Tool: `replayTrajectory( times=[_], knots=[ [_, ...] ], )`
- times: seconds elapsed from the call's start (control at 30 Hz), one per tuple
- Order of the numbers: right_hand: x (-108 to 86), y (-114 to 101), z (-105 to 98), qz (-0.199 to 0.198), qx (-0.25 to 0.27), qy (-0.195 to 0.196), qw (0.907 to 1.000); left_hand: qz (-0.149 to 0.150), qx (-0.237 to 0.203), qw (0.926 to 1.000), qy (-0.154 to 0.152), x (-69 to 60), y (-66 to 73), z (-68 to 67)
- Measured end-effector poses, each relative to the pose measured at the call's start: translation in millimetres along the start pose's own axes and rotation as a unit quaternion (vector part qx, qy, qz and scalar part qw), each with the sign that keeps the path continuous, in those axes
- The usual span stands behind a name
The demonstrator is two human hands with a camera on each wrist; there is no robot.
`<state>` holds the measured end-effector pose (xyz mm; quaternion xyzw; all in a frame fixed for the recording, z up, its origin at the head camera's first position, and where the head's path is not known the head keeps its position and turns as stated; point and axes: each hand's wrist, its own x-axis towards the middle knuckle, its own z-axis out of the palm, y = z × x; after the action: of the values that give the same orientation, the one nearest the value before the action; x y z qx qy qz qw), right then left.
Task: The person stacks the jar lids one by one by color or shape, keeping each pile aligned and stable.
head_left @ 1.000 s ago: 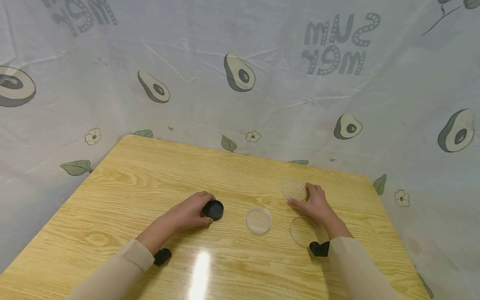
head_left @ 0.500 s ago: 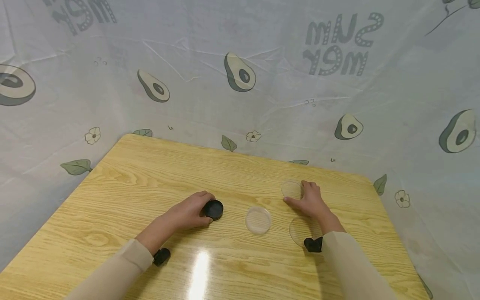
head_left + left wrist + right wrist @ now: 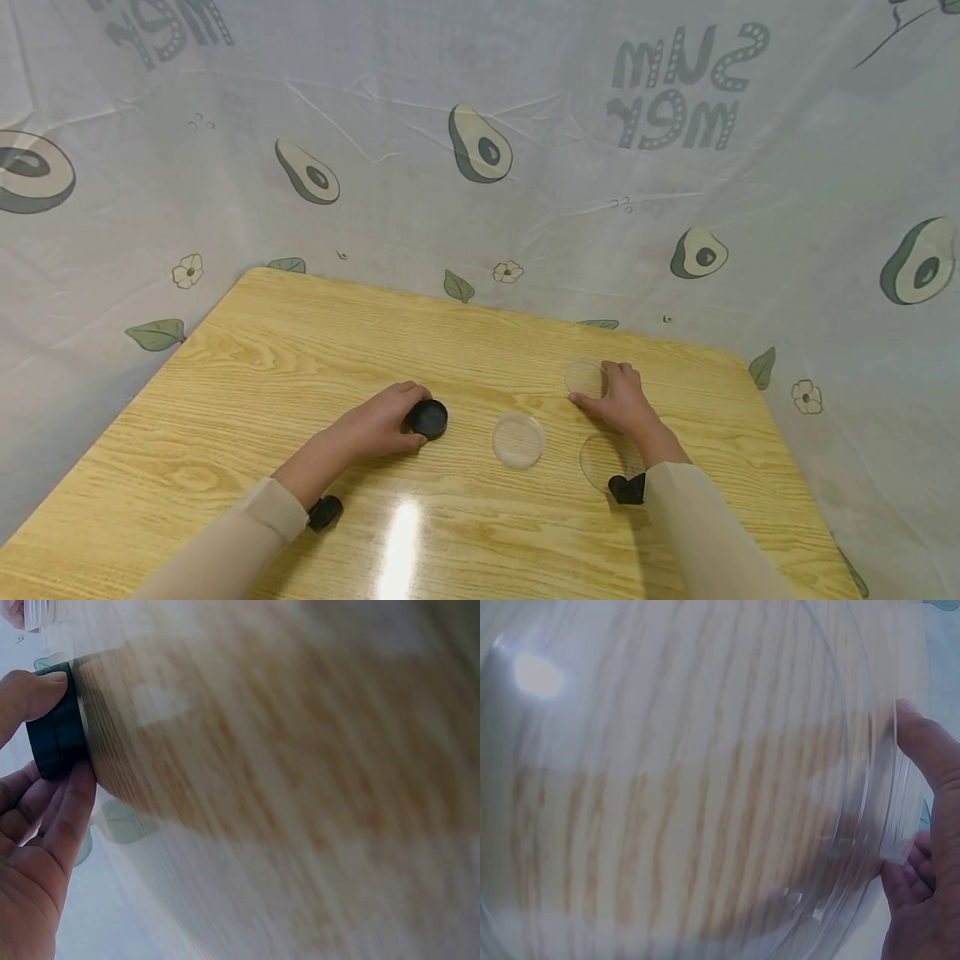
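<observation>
My left hand (image 3: 381, 422) grips a short black round container (image 3: 429, 420) on the table, left of centre. In the left wrist view, the thumb lies on one side of this black container (image 3: 57, 727) and the fingers on the other. Farther back on the right, my right hand (image 3: 624, 407) holds a clear petri dish (image 3: 583, 378) at its edge, thumb and fingers spread around its right side. A second clear dish (image 3: 517, 440) lies between the hands. A third clear dish (image 3: 597, 462) sits under the right wrist, partly hidden; it fills much of the right wrist view.
The wooden table (image 3: 300, 333) meets a pale curtain (image 3: 405, 200) printed with avocados along its back. Black wrist cameras (image 3: 326, 512) are strapped on both wrists. A bright light reflection shows on the table's front part.
Between one second and half a second ago, my right hand shifted slightly left around the back dish. Since then both hands have stayed still. The left hand kept its grip on the black container.
</observation>
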<state>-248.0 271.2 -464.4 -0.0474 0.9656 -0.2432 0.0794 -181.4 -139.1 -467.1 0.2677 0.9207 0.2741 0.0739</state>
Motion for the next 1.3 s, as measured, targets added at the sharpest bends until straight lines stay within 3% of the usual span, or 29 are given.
replayTrajectory(
  times=[0.5, 1.3],
  knots=[
    [-0.5, 6, 0, -0.005, -0.001, 0.014, 0.9999, -0.003, -0.001, 1.0000, -0.001, -0.2, 2.0, -0.1],
    [-27.5, 7, -14, -0.026, -0.019, 0.026, 0.9991, -0.019, 0.001, 0.9997, -0.017, 0.3, 0.8, 1.8]
  ],
)
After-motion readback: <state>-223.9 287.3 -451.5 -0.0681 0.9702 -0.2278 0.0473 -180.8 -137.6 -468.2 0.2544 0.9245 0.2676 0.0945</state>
